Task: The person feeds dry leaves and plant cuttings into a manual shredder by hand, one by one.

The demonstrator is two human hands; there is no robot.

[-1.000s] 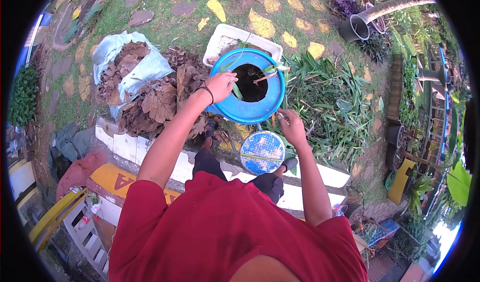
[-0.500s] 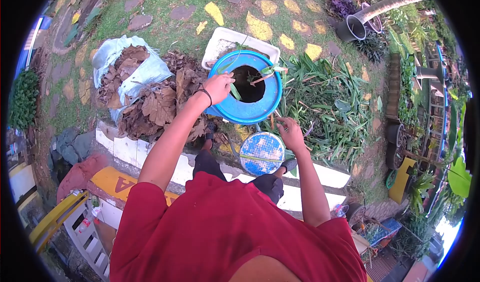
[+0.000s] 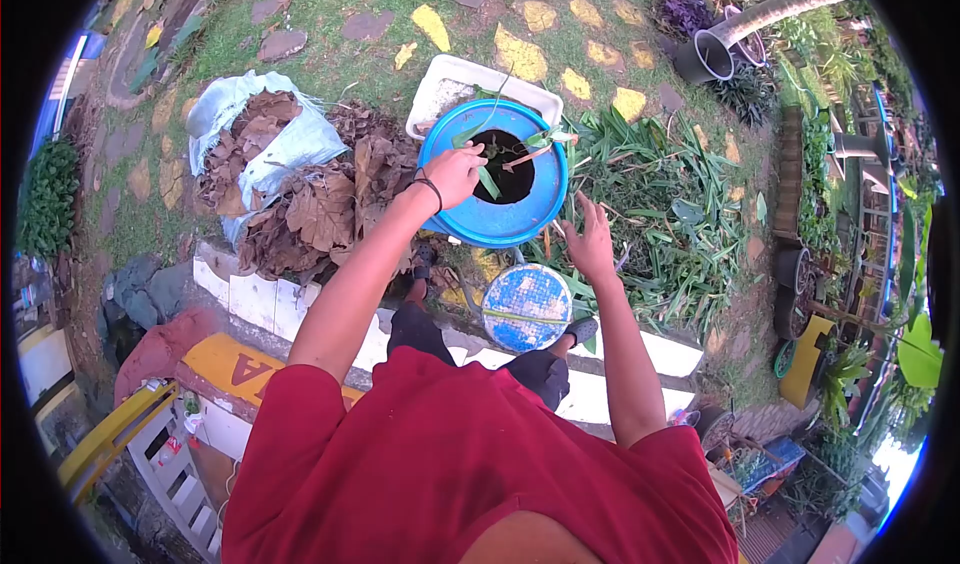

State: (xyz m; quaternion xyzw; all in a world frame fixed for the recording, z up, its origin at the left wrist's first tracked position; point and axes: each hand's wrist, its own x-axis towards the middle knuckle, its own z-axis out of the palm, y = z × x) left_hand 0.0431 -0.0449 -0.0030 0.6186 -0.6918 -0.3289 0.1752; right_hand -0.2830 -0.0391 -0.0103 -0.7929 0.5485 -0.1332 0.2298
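Note:
A blue barrel (image 3: 548,186) with a round dark opening in its top stands in front of me. My left hand (image 3: 452,176) is over the left side of its lid, fingers closed round a green leaf (image 3: 488,183) that sticks out toward the hole. Inside the opening some green plant matter shows, and a pale stalk (image 3: 538,152) lies across the right edge. My right hand (image 3: 592,244) hovers just right of the barrel, fingers apart with nothing in them. Below the barrel is a round stool with a blue and white patterned top (image 3: 526,302), and a long green strip lies across it.
Cut green leaves (image 3: 655,219) are heaped to the right. On the left, dry brown leaves (image 3: 320,209) lie beside a pale blue sack (image 3: 285,164). A white tub (image 3: 440,74) sits behind the barrel. A white-painted kerb (image 3: 250,299) runs by my feet.
My right hand has risen toward the barrel's right side and its fingers have spread. My left hand has shifted slightly right and down with the leaf.

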